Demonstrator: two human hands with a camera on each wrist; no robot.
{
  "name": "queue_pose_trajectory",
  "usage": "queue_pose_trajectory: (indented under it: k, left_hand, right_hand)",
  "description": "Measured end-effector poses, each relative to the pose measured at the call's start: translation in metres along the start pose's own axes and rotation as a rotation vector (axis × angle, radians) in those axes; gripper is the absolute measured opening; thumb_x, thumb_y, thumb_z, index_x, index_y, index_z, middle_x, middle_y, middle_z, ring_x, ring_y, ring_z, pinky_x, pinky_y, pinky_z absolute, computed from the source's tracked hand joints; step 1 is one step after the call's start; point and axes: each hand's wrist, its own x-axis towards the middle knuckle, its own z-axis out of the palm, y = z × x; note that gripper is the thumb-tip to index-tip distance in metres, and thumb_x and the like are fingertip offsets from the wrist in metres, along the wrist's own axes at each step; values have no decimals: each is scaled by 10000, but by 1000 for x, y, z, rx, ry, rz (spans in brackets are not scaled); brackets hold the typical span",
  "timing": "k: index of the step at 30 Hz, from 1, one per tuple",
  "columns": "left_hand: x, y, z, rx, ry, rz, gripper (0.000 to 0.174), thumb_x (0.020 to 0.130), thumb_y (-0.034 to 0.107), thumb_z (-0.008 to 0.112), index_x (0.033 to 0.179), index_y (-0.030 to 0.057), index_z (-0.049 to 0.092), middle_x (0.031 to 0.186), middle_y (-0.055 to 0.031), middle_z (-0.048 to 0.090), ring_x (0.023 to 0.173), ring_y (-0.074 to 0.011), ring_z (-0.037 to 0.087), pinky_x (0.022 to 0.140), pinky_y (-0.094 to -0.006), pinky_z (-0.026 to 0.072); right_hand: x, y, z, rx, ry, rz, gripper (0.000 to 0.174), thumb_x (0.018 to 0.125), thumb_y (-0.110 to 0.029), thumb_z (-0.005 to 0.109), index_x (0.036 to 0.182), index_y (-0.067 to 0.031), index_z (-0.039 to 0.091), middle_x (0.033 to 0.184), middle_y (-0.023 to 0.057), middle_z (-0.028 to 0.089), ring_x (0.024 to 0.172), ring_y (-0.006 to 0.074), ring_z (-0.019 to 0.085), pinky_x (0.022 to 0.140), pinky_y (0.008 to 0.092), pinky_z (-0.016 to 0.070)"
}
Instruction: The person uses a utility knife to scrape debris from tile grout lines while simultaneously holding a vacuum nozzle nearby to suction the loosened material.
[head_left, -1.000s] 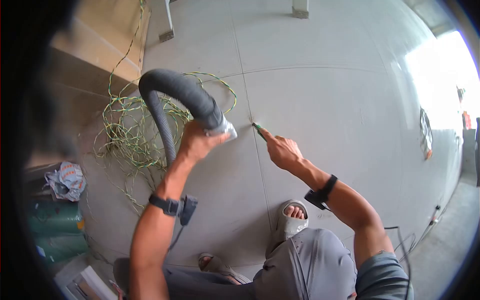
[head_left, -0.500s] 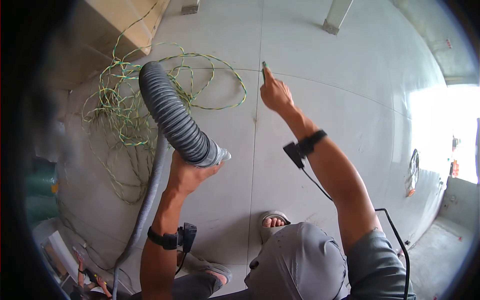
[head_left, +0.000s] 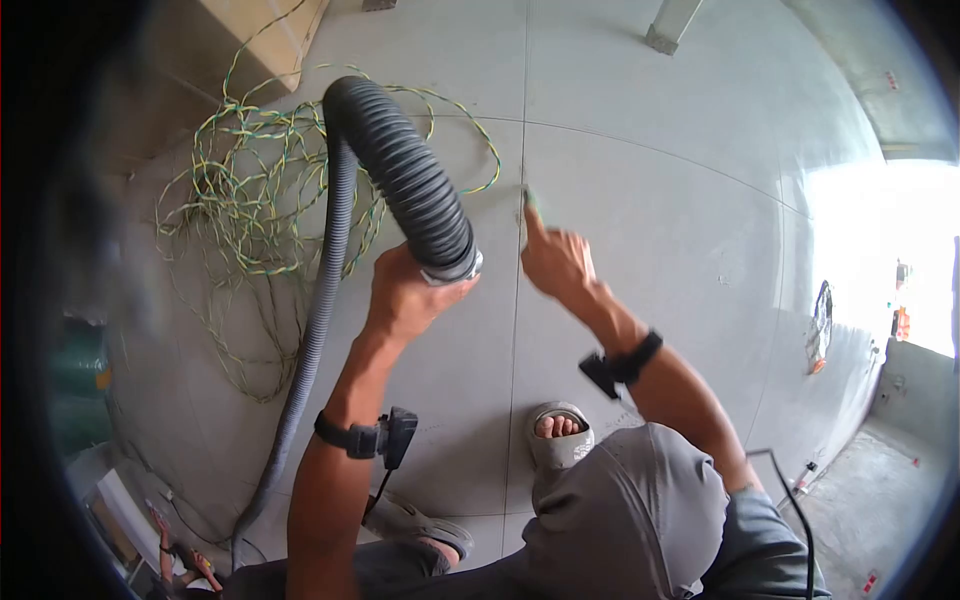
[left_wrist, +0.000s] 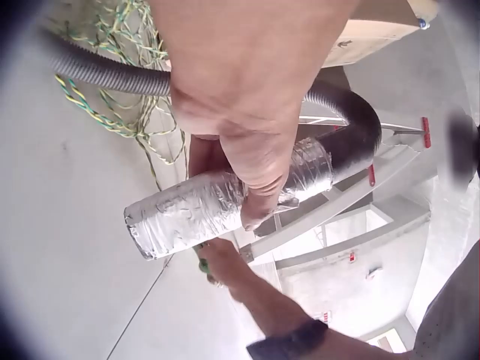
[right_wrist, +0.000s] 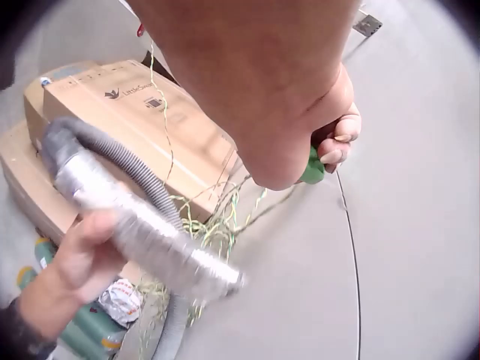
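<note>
My left hand (head_left: 402, 290) grips the end of a grey ribbed vacuum hose (head_left: 405, 165). In the left wrist view, fingers and thumb wrap a silver, foil-taped nozzle (left_wrist: 184, 217) on that hose. Ahead and to the right, my right hand (head_left: 558, 265) holds a slim green-handled tool (head_left: 530, 200), index finger extended along it. Its tip is blurred in the head view and lies close over a straight floor-tile joint (head_left: 516, 340). The right wrist view shows the green handle (right_wrist: 313, 166) inside the curled fingers; the tool's working end is hidden there.
A tangle of yellow-green cord (head_left: 245, 195) lies left of the hose, near a cardboard box (right_wrist: 150, 124). A white post (head_left: 675, 25) stands on the floor ahead. Sandaled feet (head_left: 560, 440) are below. A silver packet (head_left: 820, 330) lies far right.
The right hand first reached forward along the joint, then came back toward the body with the tool. The left hand dropped back, then moved forward and right with the nozzle. The head view shifted.
</note>
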Motion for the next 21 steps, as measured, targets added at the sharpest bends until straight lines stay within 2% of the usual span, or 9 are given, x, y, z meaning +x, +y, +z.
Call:
queue_pose_trajectory:
  k: [4,6,7,10,12,13,15,17,21]
  left_hand:
    - [29,-26,32,0,-59,-73,293,786,146,837,1016,37,692,875,-94,759,806,-215,739,750,-350,572]
    - [41,-38,52,-25,-57,-57,296,786,146,838,1017,34,690,889,-99,758,819,-222,739,755,-350,571]
    - [43,-41,61,-56,-50,-62,299,787,146,839,1018,30,688,902,-104,758,832,-229,739,761,-350,570]
    - [35,-42,70,-47,-64,-5,315,800,136,844,1047,10,694,960,-108,755,875,-222,731,808,-344,565]
    - [30,-44,75,-61,-98,41,345,805,129,861,1071,-24,703,1036,-109,750,933,-181,716,868,-334,558]
    - [35,-45,77,-53,-111,41,345,805,129,861,1071,-24,703,1036,-109,750,933,-181,716,868,-334,558]
    - [52,-49,83,-63,-27,31,370,810,132,861,1105,-25,702,1040,-101,753,941,-179,713,867,-331,558]
    - [98,-55,90,-51,84,111,294,796,138,860,1011,10,704,962,-91,765,891,-193,728,822,-340,567]
    - [199,-81,103,-364,282,-6,299,780,104,868,1011,31,694,991,-25,713,905,-134,657,857,-316,519]
  right_hand:
    - [-101,-6,35,-2,-14,-63,686,857,-110,531,1511,-27,341,716,206,664,585,408,642,561,547,509]
    - [-140,-4,32,143,-241,3,651,888,-122,511,1518,-55,362,713,181,656,542,391,604,537,537,474]
    - [-155,-9,17,194,-332,47,643,896,-126,510,1522,-72,374,759,183,661,575,392,607,560,533,473]
    - [-187,4,8,293,-372,140,649,900,-116,518,1531,-84,368,848,208,674,659,400,640,610,518,495]
    - [-200,20,10,352,-181,208,665,903,-103,527,1545,-84,357,921,224,677,739,407,664,671,503,518]
    - [-203,24,12,366,-180,215,665,903,-103,527,1545,-84,357,921,224,677,739,407,664,671,503,518]
    - [-207,32,14,466,-64,213,661,908,-95,530,1547,-77,363,914,222,677,750,410,672,693,489,533]
    - [-202,34,18,483,-20,196,656,906,-93,536,1541,-66,378,887,213,670,734,403,671,690,480,536]
    - [-194,35,12,558,-5,158,664,897,-76,541,1541,-53,378,855,210,658,708,390,665,665,468,534]
